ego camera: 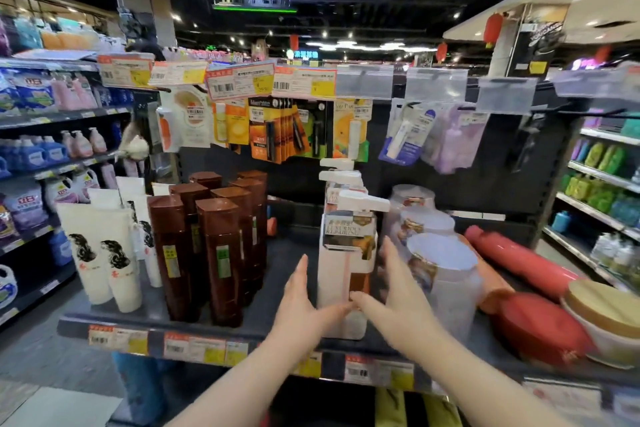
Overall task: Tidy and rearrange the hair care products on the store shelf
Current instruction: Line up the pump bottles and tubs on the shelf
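The tall white plastic pump bottle point(346, 253) stands mid-frame, near the front edge of the dark shelf point(152, 312). The left hand point(301, 291) and right hand point(391, 291) lie flat and loose on its 2 sides, gripping nothing. A hard push could tip it into the clear plastic tubs with white lids point(441, 253) just to its right.

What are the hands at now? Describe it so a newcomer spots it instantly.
On the dark shelf, look between the tall brown bottles and the clear lidded jars. The front pump bottle of a white row stands there, flanked by the left hand and right hand. Its pump head and LUXURIOUS REPAIRING label set it apart.
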`<state>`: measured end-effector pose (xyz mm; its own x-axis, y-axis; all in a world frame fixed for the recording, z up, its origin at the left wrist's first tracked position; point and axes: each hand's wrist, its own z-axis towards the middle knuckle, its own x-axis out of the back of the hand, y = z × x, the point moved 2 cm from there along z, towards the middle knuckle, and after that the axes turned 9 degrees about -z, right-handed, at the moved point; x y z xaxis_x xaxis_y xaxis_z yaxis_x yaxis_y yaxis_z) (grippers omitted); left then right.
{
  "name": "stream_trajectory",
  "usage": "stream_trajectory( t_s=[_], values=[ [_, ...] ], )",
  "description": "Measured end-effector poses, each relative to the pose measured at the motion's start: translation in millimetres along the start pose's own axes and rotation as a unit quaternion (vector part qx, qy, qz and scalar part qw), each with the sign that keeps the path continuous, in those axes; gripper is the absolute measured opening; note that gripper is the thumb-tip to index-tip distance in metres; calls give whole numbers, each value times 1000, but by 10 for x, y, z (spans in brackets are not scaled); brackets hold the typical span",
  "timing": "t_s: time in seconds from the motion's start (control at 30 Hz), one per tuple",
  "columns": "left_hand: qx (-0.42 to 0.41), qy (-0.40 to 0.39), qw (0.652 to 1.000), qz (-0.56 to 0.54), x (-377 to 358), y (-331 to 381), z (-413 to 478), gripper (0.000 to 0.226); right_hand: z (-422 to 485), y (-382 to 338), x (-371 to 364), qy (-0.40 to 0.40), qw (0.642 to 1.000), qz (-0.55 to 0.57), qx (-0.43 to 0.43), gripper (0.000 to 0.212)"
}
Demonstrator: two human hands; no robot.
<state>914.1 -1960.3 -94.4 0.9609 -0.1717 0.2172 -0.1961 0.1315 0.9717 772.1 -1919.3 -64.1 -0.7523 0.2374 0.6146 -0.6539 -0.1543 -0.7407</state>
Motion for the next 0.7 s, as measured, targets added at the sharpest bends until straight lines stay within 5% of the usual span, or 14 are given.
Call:
stream_trajectory(
  t_s=[0.17, 0.7],
  values=[
    [7, -73, 997, 6, -86, -126, 175, 87, -11, 230, -297, -49, 991, 50, -113, 60],
    [-10, -69, 997, 37, 66, -258, 126, 72, -70, 351, -536, -70, 991, -43, -105, 70]
  ],
)
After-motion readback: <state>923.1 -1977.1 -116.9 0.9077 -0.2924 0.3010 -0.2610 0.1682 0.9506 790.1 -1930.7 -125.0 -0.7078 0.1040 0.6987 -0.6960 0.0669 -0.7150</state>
